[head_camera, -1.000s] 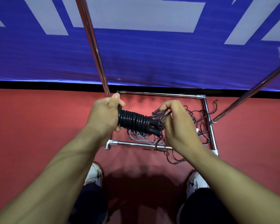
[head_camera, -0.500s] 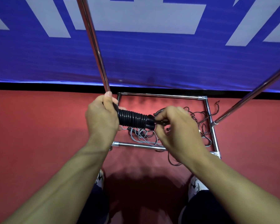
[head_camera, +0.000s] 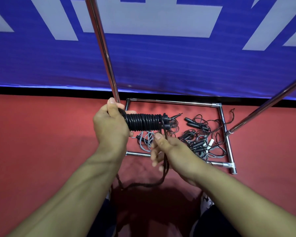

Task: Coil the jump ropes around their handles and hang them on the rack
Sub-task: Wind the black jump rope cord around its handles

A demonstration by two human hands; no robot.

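Note:
My left hand (head_camera: 110,126) grips the left end of a pair of black jump rope handles (head_camera: 144,121), held level and wrapped tightly in black rope coils. A dark loose cord (head_camera: 165,151) drops from the right end of the bundle, runs through my right hand (head_camera: 167,150), which pinches it just below the handles, and loops down toward my legs. A tangle of other jump ropes (head_camera: 200,137), black and grey, lies on the floor inside the base of the chrome rack (head_camera: 173,101).
One rack upright (head_camera: 102,47) rises just behind my left hand, and a slanted chrome bar (head_camera: 266,106) runs up to the right. A blue and white banner (head_camera: 161,62) covers the wall behind. The floor is red (head_camera: 41,142). My shoes and dark trousers are at the bottom.
My right hand left the right end of the handles and dropped below them, drawing the loose cord down. The left hand raised the bundle slightly and levelled it.

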